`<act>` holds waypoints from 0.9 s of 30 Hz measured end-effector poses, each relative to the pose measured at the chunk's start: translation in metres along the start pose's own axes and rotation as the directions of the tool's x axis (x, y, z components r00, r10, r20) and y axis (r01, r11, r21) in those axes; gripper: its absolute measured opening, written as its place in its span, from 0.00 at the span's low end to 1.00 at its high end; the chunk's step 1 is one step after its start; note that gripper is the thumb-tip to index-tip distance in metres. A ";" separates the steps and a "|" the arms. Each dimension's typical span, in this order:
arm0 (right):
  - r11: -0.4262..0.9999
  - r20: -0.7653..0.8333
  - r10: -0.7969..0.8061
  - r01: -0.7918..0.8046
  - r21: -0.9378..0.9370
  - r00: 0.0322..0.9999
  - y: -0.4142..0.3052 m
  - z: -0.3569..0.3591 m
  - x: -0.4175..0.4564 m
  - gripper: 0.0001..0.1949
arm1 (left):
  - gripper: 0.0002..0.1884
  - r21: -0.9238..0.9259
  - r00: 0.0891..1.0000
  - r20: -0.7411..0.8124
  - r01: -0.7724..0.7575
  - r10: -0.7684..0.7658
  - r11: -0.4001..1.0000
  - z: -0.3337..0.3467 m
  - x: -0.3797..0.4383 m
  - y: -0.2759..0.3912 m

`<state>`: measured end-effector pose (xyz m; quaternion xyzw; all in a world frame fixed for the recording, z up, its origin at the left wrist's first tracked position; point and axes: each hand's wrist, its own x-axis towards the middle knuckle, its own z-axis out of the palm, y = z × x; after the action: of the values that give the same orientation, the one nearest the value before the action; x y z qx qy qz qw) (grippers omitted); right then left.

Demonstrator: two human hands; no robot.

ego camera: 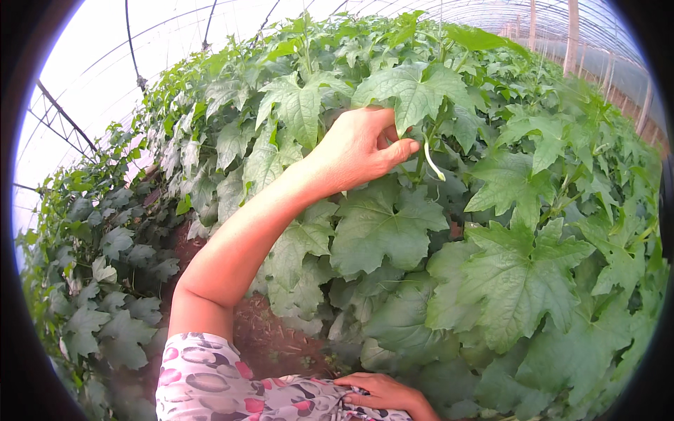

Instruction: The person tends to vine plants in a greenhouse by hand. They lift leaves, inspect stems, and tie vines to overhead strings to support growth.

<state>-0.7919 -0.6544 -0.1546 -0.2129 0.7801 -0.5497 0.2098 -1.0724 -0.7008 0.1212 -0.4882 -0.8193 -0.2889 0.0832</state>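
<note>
My left hand [363, 144] reaches up into a dense wall of climbing gourd vines. Its fingertips are partly hidden behind a broad lobed leaf [421, 92]. Just right of the thumb tip hangs a slender pale young fruit [434, 163], apparently a luffa, beside a green stem [420, 167]. Whether the fingers grip the stem or the leaf is hidden. Lower down, my right hand [382, 392] rests against the front of my patterned shirt [210, 379], fingers pointing left and thumb spread from them.
Large overlapping leaves [521, 268] fill the right side. Another row of vines [105, 316] stands at left, with a strip of brown soil [279, 337] between the rows. Upright posts [571, 37] and a greenhouse frame [66, 116] under translucent film surround the plants.
</note>
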 end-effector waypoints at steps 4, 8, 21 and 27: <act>0.999 0.038 0.025 -0.024 -0.023 0.999 -0.012 0.003 0.016 0.25 | 0.31 0.113 0.880 -0.454 -0.098 0.139 0.989 -0.015 -0.037 -0.060; 0.998 0.055 0.050 -0.048 -0.034 0.997 -0.015 0.012 0.042 0.25 | 0.37 0.014 0.781 -0.624 0.041 -0.023 0.999 -0.048 -0.063 -0.116; 0.965 -0.727 -0.206 0.014 -0.261 0.655 -0.141 -0.032 0.236 0.19 | 0.25 -0.261 0.894 -0.437 -0.235 0.102 0.936 -0.092 -0.095 -0.252; 0.844 -0.867 -0.486 -0.201 -0.498 0.107 -0.190 -0.122 0.304 0.16 | 0.21 -0.167 0.837 -0.442 -0.430 0.322 0.887 -0.114 -0.100 -0.293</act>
<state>-1.0908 -0.7901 0.0346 0.0803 0.8033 -0.3423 -0.4806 -1.2868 -0.9434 0.0581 -0.5772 -0.6263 -0.4654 0.2409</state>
